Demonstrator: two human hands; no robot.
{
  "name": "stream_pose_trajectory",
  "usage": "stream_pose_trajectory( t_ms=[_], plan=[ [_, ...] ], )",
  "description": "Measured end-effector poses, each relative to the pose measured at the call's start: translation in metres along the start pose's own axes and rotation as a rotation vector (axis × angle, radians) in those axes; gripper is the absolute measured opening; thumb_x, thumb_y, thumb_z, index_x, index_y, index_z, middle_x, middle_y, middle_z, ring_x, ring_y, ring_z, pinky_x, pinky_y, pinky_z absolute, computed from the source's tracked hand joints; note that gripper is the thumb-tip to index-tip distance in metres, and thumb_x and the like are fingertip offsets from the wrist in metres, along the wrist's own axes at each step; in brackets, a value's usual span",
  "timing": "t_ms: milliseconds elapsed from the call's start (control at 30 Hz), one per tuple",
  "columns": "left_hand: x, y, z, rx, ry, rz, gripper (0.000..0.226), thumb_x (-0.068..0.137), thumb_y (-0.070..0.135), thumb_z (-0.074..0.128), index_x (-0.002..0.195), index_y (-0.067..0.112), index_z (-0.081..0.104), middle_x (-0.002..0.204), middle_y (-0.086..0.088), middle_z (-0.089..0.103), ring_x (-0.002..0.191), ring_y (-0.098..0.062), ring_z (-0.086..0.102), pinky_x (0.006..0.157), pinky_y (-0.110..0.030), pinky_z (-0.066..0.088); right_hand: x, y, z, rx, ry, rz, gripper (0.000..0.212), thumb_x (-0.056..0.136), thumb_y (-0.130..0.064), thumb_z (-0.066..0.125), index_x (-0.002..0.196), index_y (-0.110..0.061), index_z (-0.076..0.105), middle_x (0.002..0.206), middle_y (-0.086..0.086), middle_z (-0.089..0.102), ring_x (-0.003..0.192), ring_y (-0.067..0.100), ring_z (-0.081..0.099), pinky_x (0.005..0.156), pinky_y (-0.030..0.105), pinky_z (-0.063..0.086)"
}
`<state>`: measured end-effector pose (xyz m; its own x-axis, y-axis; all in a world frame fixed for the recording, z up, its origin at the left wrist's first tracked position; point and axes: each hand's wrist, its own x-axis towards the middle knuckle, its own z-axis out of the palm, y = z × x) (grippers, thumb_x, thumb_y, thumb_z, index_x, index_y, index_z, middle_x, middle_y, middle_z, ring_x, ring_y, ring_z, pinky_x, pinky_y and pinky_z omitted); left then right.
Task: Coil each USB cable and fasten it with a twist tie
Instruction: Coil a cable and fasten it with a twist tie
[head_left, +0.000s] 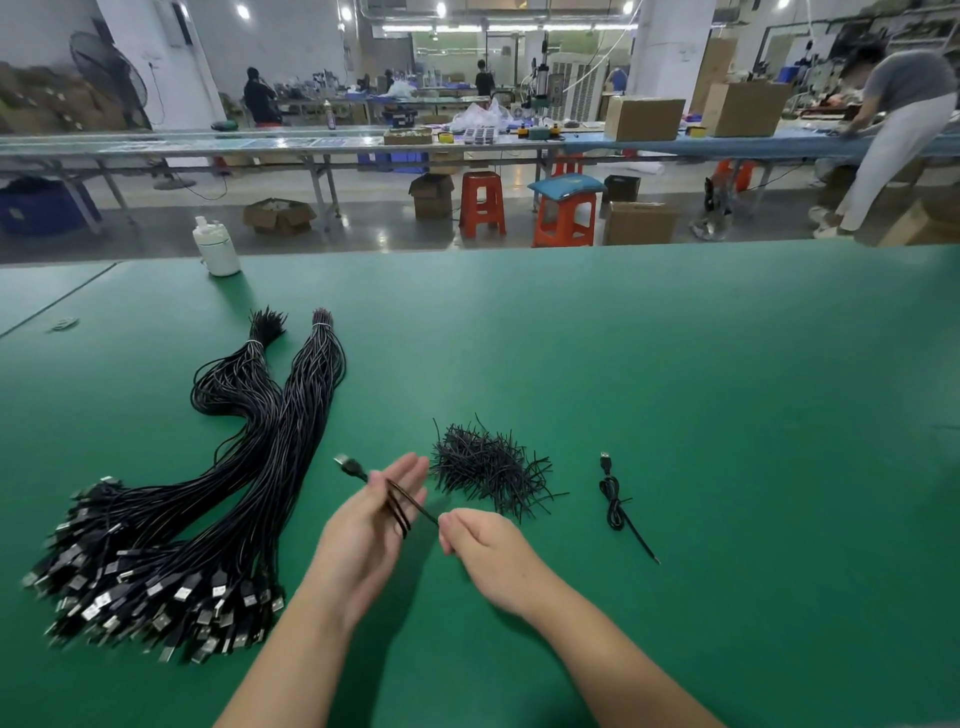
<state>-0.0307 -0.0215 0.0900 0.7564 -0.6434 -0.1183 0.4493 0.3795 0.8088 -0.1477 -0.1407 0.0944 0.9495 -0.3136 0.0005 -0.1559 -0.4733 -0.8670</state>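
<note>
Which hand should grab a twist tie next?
The right hand, probably. The twist tie pile lies just beyond it, while the left hand is busy holding the coiled cable.

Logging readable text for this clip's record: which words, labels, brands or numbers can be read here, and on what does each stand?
None can be read.
White plastic bottle on the green table mat: no legible label.
Brown cardboard boxes on the far bench: no readable print.
Silver-tipped black USB plugs: markings too small and blurred.
</note>
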Motion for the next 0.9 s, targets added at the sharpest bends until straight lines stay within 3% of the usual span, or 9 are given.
stream_pose_trajectory(
  t_ms=[133,267,367,433,533,600,700,767,900],
  plan=[
    [-0.009,0.022,0.008,-0.245,-0.1,-0.051,0.043,0.099,0.03,0.042,0.105,0.0,0.072,0.085,-0.011,0.071,0.079,-0.023,0.07,0.07,-0.03,0.059,0.004,0.002,-0.004,-0.047,-0.016,0.024,0.035,0.104,-0.036,0.044,0.07,-0.026,0.05,0.062,-0.009,0.045,0.057,0.001,0.039,0.061,0.026,0.035],
    [-0.023,0.029,0.009,-0.117,-0.34,-0.081,0.042,0.099,0.026,0.039,0.087,0.002,0.072,0.049,-0.001,0.039,0.048,-0.015,0.032,0.049,-0.026,0.032,0.007,0.0,-0.017,-0.048,0.02,0.057,0.053,0.098,-0.052,0.051,0.058,-0.023,0.032,0.057,-0.007,0.03,0.053,0.009,0.026,0.054,0.031,0.024],
    [-0.029,0.033,0.008,0.374,-0.51,-0.09,0.042,0.098,0.029,0.043,0.081,0.006,0.074,0.05,-0.006,0.04,0.053,-0.019,0.03,0.054,-0.031,0.027,0.012,-0.004,-0.029,-0.141,0.064,0.121,0.06,0.101,-0.051,0.045,0.053,-0.021,0.025,0.053,0.0,0.027,0.051,0.015,0.024,0.056,0.037,0.02],
    [-0.034,0.027,0.015,0.78,-0.56,-0.144,0.044,0.098,0.036,0.045,0.089,0.004,0.075,0.052,-0.006,0.053,0.054,-0.019,0.042,0.059,-0.028,0.036,0.017,-0.01,-0.032,-0.19,0.044,0.127,0.062,0.103,-0.049,0.043,0.048,-0.019,0.036,0.048,-0.003,0.04,0.045,0.012,0.034,0.054,0.035,0.027],
    [-0.037,0.012,0.032,1.1,-0.459,-0.17,0.041,0.105,0.031,0.042,0.089,0.01,0.073,0.061,-0.001,0.07,0.061,-0.013,0.057,0.07,-0.027,0.046,0.021,-0.019,-0.034,-0.118,0.022,0.141,0.06,0.103,-0.048,0.042,0.057,-0.015,0.061,0.053,-0.002,0.058,0.051,0.008,0.048,0.059,0.029,0.039],
    [-0.037,0.005,0.04,1.187,-0.319,-0.104,0.039,0.107,0.027,0.039,0.089,0.013,0.071,0.072,0.004,0.075,0.074,-0.014,0.064,0.08,-0.032,0.047,0.02,-0.019,-0.038,-0.053,0.063,0.142,0.058,0.102,-0.045,0.046,0.055,-0.014,0.057,0.054,0.005,0.053,0.049,0.011,0.043,0.057,0.031,0.037],
    [-0.033,-0.001,0.044,1.062,-0.074,0.014,0.041,0.106,0.026,0.041,0.08,0.021,0.072,0.075,0.017,0.073,0.075,-0.007,0.064,0.075,-0.025,0.046,0.015,-0.017,-0.043,0.089,0.054,0.072,0.047,0.101,-0.034,0.053,0.058,-0.017,0.062,0.059,0.0,0.059,0.052,0.01,0.043,0.059,0.03,0.038],
    [-0.029,-0.006,0.043,0.925,0.06,0.052,0.043,0.105,0.03,0.043,0.076,0.018,0.072,0.071,0.014,0.068,0.069,-0.005,0.056,0.069,-0.022,0.043,0.01,-0.018,-0.041,0.194,-0.009,0.014,0.025,0.1,-0.018,0.055,0.086,-0.02,0.075,0.07,-0.006,0.067,0.054,0.007,0.045,0.057,0.027,0.039],
    [-0.025,-0.012,0.044,0.728,0.085,0.021,0.049,0.107,0.033,0.038,0.082,0.007,0.073,0.093,-0.002,0.077,0.093,-0.011,0.068,0.088,-0.029,0.047,0.007,-0.02,-0.035,0.263,0.003,-0.029,0.023,0.099,-0.004,0.053,0.115,-0.012,0.067,0.089,-0.005,0.072,0.055,0.007,0.052,0.065,0.032,0.049]
  ],
)
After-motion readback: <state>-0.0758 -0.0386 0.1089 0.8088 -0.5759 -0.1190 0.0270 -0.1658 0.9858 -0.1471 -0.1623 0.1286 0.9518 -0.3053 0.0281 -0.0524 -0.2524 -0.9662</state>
